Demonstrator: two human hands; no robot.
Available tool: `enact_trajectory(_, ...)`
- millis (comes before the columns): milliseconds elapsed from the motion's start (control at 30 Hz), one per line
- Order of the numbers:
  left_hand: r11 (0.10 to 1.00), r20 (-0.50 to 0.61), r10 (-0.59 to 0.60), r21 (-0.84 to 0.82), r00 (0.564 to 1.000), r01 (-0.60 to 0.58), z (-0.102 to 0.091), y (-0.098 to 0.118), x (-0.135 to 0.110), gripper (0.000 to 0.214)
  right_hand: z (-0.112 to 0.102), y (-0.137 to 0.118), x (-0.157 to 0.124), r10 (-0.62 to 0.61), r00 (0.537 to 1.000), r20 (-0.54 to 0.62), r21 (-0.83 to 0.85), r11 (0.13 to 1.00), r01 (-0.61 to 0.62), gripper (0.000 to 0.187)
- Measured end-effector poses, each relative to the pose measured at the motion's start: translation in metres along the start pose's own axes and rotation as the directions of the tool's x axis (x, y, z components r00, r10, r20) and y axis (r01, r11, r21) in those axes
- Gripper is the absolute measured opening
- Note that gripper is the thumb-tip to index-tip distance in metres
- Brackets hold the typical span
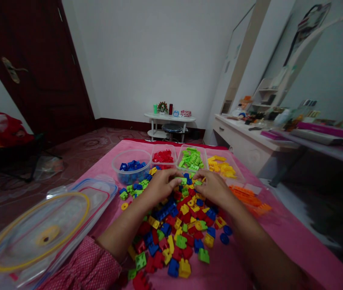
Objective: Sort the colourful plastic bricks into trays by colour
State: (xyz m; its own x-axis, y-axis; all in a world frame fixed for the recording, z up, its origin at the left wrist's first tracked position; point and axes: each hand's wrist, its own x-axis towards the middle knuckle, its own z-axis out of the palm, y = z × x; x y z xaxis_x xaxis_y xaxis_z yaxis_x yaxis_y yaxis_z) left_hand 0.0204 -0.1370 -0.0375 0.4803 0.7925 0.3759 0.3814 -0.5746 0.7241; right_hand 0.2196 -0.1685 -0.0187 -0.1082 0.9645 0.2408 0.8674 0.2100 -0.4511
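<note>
A heap of small plastic blocks (177,229) in red, blue, yellow and green lies on a pink cloth (280,241). My left hand (161,184) rests on the far edge of the heap with curled fingers pinching among green and blue pieces. My right hand (212,186) sits beside it, fingers curled down onto the pieces. What each holds is too small to name. Behind the hands stand clear tubs: one with blue blocks (131,167), one with red (163,156), one with green (191,158), one with yellow (221,166).
Orange blocks (248,198) lie in a clear container at right. Stacked clear lids (47,229) lie at the left front. A small white table (168,121) stands at the far wall, a cluttered dresser (250,137) at right, a dark door (38,68) at left.
</note>
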Motion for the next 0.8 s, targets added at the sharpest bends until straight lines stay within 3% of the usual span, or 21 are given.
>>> enact_trajectory(100, 0.959, 0.004, -0.084, -0.272, 0.996, 0.082, 0.001, 0.003, 0.002, 0.03, -0.007, -0.019, -0.003, -0.016, 0.998, 0.061, 0.404, 0.915, -0.01, 0.037)
enact_trajectory(200, 0.885, 0.018, -0.184, -0.432, 0.983, 0.174, 0.0, 0.007, 0.003, 0.04, -0.003, -0.032, -0.006, -0.058, 0.994, 0.098, 0.594, 0.804, -0.012, 0.042)
enact_trajectory(367, 0.823, 0.02, -0.269, -0.515, 0.963, 0.24, -0.001, 0.01, 0.002, 0.053, 0.014, -0.035, -0.007, -0.025, 1.0, 0.018, 0.556, 0.831, 0.011, 0.034)
enact_trajectory(600, 0.897, 0.006, -0.201, -0.4, 0.98, 0.186, 0.001, 0.008, 0.001, 0.048, 0.027, -0.034, -0.008, -0.025, 0.986, 0.167, 0.577, 0.813, -0.078, 0.032)
enact_trajectory(667, 0.914, -0.024, -0.199, -0.364, 0.98, 0.177, -0.004, 0.007, 0.001, 0.046, 0.026, -0.028, 0.001, -0.019, 0.993, 0.117, 0.537, 0.842, -0.047, 0.03)
enact_trajectory(800, 0.969, -0.144, -0.167, -0.205, 0.975, 0.135, -0.02, -0.001, 0.004, 0.037, 0.014, -0.004, 0.042, 0.047, 0.993, -0.105, 0.35, 0.937, -0.008, 0.032)
